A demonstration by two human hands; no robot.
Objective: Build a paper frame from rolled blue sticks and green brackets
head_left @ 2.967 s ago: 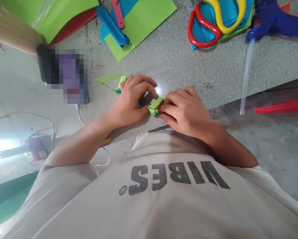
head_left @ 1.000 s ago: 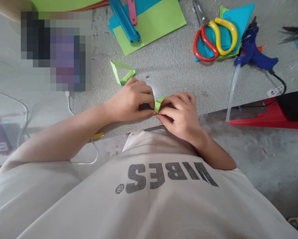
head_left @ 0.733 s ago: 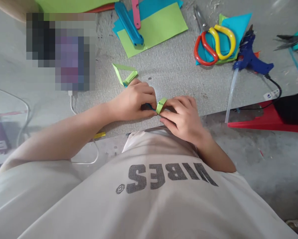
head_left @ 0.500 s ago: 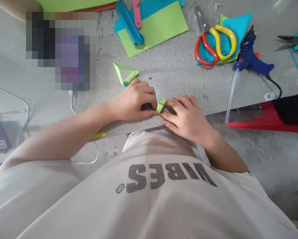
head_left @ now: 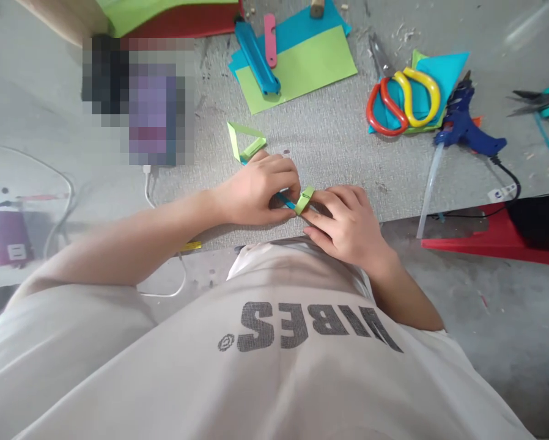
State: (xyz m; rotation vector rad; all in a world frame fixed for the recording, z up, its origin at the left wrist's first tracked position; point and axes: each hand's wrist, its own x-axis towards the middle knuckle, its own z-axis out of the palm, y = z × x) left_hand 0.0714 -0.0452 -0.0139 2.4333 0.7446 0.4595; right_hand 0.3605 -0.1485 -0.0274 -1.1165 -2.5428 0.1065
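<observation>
My left hand [head_left: 265, 188] is closed around a narrow blue paper strip [head_left: 285, 200], most of which its fingers hide. Beyond that hand, folded green paper [head_left: 255, 146] with a triangular outline shows at the strip's far end. A small green paper loop [head_left: 304, 200] sits at the strip's near end, between the two hands. The fingers of my right hand [head_left: 345, 221] are closed at the loop, with a fingertip at its edge.
Scissors [head_left: 407, 101] lie on blue and green paper at the right, beside a blue glue gun [head_left: 469, 125] with its glue stick. Pliers [head_left: 543, 104] lie farther right. A blue cutter [head_left: 257, 58] rests on green sheets [head_left: 302, 70]. A cabled, blurred-out object [head_left: 150, 116] lies left.
The view has shifted a little, so everything sits slightly lower and to the right. Slightly more of the blue strip shows between my hands; both hands keep their hold.
</observation>
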